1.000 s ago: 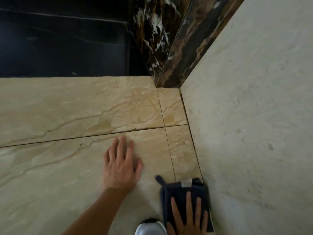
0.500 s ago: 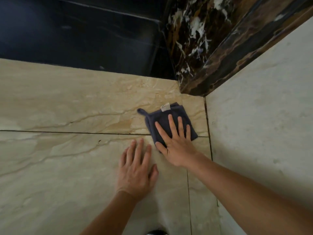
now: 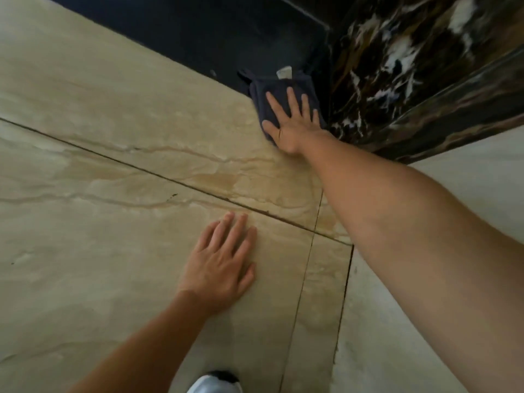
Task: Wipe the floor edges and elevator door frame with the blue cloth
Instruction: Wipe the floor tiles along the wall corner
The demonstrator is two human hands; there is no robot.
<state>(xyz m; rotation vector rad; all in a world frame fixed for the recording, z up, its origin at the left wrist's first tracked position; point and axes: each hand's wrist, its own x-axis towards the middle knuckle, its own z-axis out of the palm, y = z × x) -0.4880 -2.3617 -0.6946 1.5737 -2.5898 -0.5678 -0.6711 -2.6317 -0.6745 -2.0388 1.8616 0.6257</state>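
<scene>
The folded dark blue cloth (image 3: 279,87), with a white tag on its far edge, lies where the beige marble floor (image 3: 113,251) meets the black floor strip (image 3: 198,38), right beside the dark veined marble door frame (image 3: 397,66). My right hand (image 3: 292,120) presses flat on the cloth with fingers spread, arm stretched out. My left hand (image 3: 224,262) rests palm down on the beige floor, nearer to me, holding nothing.
A pale stone wall (image 3: 425,307) rises on the right along the floor edge. Dark grout lines cross the beige tiles. The toe of a white shoe (image 3: 215,382) shows at the bottom edge.
My right hand has pushed the cloth away from me along the wall, from close to my shoe to the corner at the door frame. My left hand has stayed planted on the floor.
</scene>
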